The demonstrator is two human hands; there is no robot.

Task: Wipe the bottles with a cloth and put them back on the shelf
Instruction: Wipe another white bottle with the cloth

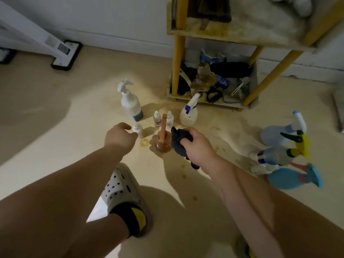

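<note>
Dim room — central pool of light, edges warped and blurred

Four spray bottles: white sprayer (187, 113), pale-blue sprayer (277, 135), clear sprayer (275, 155), turquoise sprayer (286, 178) toward three o'clock; two dropper bottles (157, 119) (169, 118); one pump bottle (130, 104), nozzle bottle (138, 129), amber bottle (163, 140), cloth (178, 142)

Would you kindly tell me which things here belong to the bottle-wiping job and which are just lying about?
Job: dark cloth in the right hand; small white bottle by the left hand; brown bottle; tall pump bottle; two dropper bottles; spray bottles; wooden shelf.
Lying about: slipper; white stand with black base; bottom-shelf clutter.
</note>
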